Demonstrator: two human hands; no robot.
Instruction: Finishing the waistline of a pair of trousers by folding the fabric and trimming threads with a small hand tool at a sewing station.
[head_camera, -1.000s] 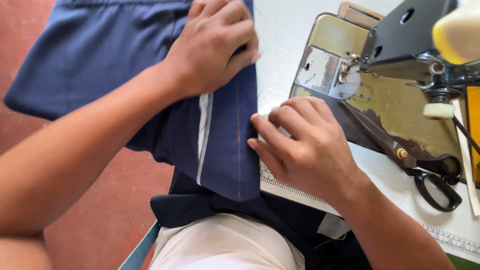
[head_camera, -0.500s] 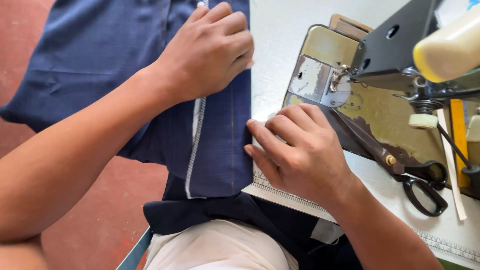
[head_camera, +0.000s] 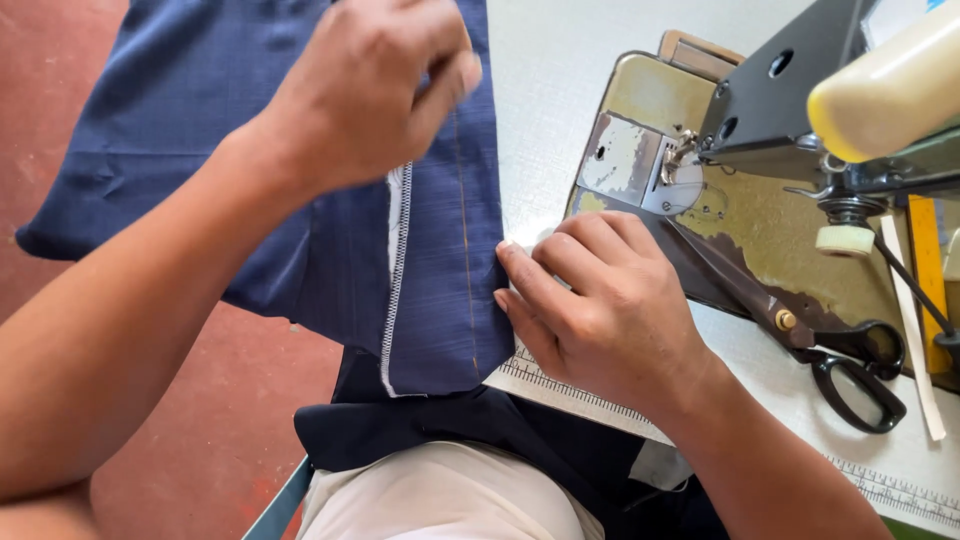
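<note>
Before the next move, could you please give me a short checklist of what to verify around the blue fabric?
1. Left hand on the blue fabric: ok, pinching it near the top.
2. Right hand steadying the fabric's stitched edge: ok, fingertips touch it.
3. Scissors clear of both hands: ok, lying closed beside the right hand.
4. Fabric under the presser foot: not ok, none there.
5. Needle threaded: cannot tell.

Tailoring workshop: sewing machine (head_camera: 760, 170), scissors (head_camera: 800, 340), blue fabric (head_camera: 300, 180) on worktable (head_camera: 560, 80).
</note>
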